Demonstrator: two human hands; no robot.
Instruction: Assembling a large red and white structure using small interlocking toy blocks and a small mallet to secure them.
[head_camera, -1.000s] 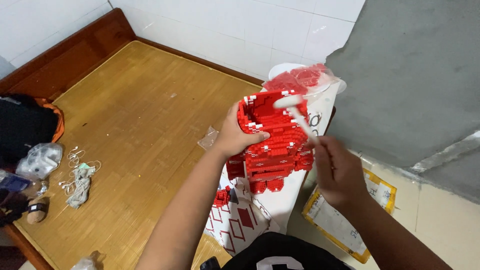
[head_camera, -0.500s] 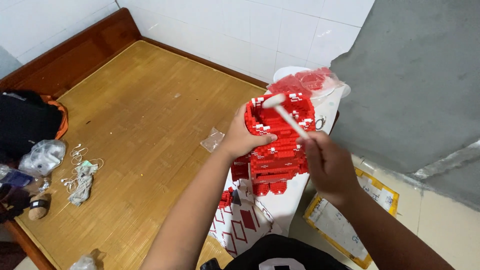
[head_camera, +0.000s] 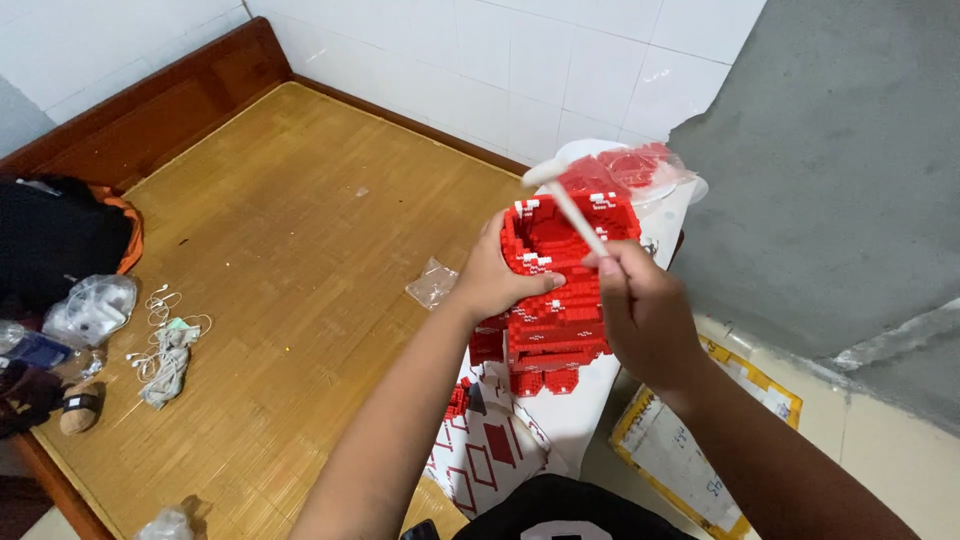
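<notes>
A red and white model built of small bricks (head_camera: 560, 300) is held up in front of me. My left hand (head_camera: 495, 280) grips its left side, thumb across the front. My right hand (head_camera: 640, 310) is closed around the handle of a small white plastic hammer (head_camera: 565, 205), whose head points up and to the left over the model's open top. Behind the model, a clear bag of loose red bricks (head_camera: 630, 170) lies on a white round container (head_camera: 690, 190).
A bamboo mat on a wooden bed frame (head_camera: 250, 250) lies to the left, with a small clear bag (head_camera: 432, 283), white earphones (head_camera: 165, 345) and a dark bag (head_camera: 55, 245) on it. A red and white printed sheet (head_camera: 495, 445) and a yellow-edged packet (head_camera: 690, 450) sit below.
The hammer has swung up and leftward over the model's top. The model and my left hand have stayed roughly where they were.
</notes>
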